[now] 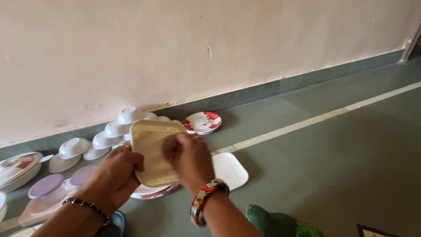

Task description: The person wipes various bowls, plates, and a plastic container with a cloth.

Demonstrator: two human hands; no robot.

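Both grips close on our cream tray [151, 151]: left hand [116, 175] clamps its edge, right hand [188, 160] rubs it; loosening could drop it onto the plates [153, 192] below.

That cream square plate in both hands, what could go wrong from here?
1. The cream square plate is held by its edges above the stacked plates; a slip might knock or chip them.
2. The right hand rubs its face, so the left hand could lose grip.
3. The white bowls sit close by.
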